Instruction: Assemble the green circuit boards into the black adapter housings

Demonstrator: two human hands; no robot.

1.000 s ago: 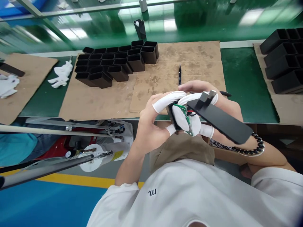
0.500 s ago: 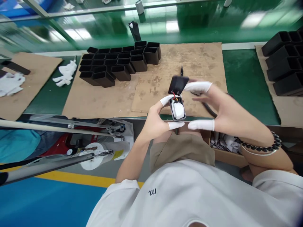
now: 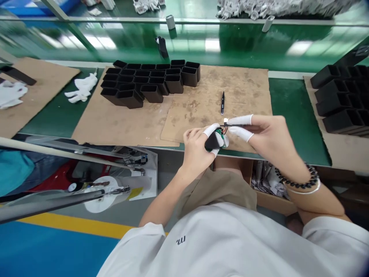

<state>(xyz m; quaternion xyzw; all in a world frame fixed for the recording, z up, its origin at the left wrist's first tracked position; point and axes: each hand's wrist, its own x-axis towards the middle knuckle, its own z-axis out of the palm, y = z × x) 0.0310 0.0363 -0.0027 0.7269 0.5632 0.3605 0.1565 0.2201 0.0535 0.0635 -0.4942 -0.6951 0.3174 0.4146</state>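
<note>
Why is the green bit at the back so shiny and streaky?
Head view: ceiling lights mirror as white glare on the glossy green belt; far edges smear and bow; the left hand gripping the black part and right hand pinching a wire look sharp.

Worktop (image 3: 296,115) is green with spotty brown cardboard (image 3: 245,88), and the far stack of casings (image 3: 150,80) is all black. The little part (image 3: 212,141) is black with a green board (image 3: 220,132) and red wire, fingertip covers (image 3: 240,120) white. Bracelet (image 3: 296,181) is black beads, shirt (image 3: 230,246) white, floor (image 3: 43,250) blue with a yellow stripe (image 3: 72,227).
</note>
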